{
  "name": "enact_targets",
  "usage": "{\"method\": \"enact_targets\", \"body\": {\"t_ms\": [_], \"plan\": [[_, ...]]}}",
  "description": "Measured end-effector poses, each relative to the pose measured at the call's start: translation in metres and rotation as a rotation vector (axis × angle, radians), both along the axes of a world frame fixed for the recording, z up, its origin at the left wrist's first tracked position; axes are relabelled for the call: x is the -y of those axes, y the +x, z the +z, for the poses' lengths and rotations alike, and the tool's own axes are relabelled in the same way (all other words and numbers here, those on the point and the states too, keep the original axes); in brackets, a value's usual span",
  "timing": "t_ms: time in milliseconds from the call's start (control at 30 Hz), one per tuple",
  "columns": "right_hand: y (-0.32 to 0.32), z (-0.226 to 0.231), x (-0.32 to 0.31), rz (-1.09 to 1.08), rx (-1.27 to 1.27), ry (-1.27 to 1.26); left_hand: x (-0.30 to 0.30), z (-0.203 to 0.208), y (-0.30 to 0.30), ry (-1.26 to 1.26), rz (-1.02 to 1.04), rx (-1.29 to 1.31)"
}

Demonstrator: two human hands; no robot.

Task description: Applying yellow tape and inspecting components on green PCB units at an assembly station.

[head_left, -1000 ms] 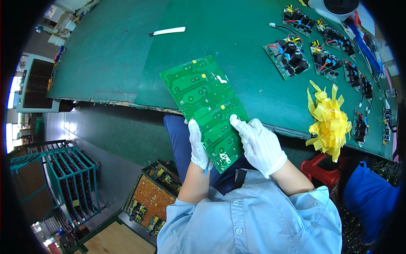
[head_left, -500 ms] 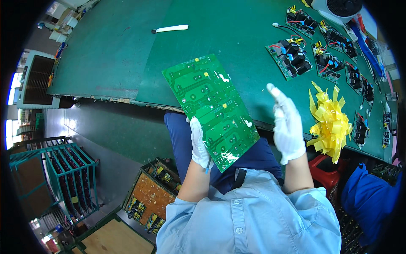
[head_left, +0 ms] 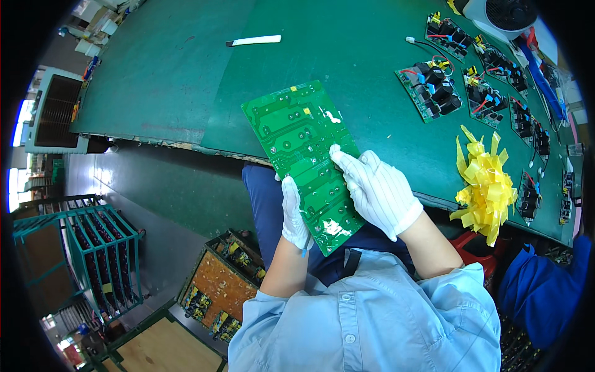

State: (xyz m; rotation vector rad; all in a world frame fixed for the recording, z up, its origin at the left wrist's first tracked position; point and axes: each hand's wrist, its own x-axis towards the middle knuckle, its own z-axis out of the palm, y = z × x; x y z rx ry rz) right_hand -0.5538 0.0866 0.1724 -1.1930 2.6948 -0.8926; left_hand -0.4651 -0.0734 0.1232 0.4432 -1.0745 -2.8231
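A green circuit board (head_left: pixel 296 133) is held tilted above my lap and the table's near edge, its solder side facing up. My left hand (head_left: pixel 294 214), in a white glove, grips its lower left edge, thumb on top and the other fingers hidden beneath. My white-gloved right hand (head_left: pixel 378 189) lies over the board's right edge, its fingers drawn together and thumb and fingertips at the board's middle; whatever they pinch is hidden. Two small yellow tape squares, one yellow tape piece (head_left: pixel 307 111) among them, show on the upper half. Shiny white patches mark the lower end.
On the green table (head_left: pixel 161 74), a white-handled brush (head_left: pixel 254 41) lies at the back. Several populated circuit boards (head_left: pixel 429 90) stand at the right, near a heap of yellow tape strips (head_left: pixel 486 189). Lower left are a teal rack (head_left: pixel 105 260) and a wooden crate (head_left: pixel 223 282).
My right hand has moved left from beside the board onto its middle, closing its fingers and covering a yellow tape square there. My left hand keeps its grip on the board.
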Motion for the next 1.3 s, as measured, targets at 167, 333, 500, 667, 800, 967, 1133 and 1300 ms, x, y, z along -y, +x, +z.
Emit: {"method": "enact_targets", "body": {"t_ms": [167,333,500,667,800,967,1133,1300], "plan": [[-0.007,0.000,-0.006,-0.068,0.166,-0.201,0.008,-0.015,0.001,0.127,-0.037,-0.163],[-0.008,-0.002,-0.005,-0.003,-0.007,-0.166,0.007,-0.019,0.003,-0.010,0.002,-0.117],[-0.007,-0.007,-0.006,-0.030,-0.023,-0.181,0.005,-0.012,0.004,0.019,0.021,-0.073],[-0.010,-0.004,-0.005,0.011,-0.050,-0.171,0.008,-0.018,0.004,0.077,-0.004,-0.160],[-0.010,-0.003,-0.008,0.027,-0.055,-0.148,0.006,-0.017,0.004,0.124,-0.012,-0.181],[0.000,-0.007,-0.007,-0.026,0.004,-0.200,0.006,-0.016,0.004,0.195,0.012,-0.201],[0.005,-0.011,0.000,-0.062,-0.042,-0.221,0.009,-0.018,0.004,0.162,0.023,-0.224],[0.005,-0.011,-0.015,-0.157,0.034,-0.296,0.000,0.014,-0.005,-0.023,0.175,0.213]]}}
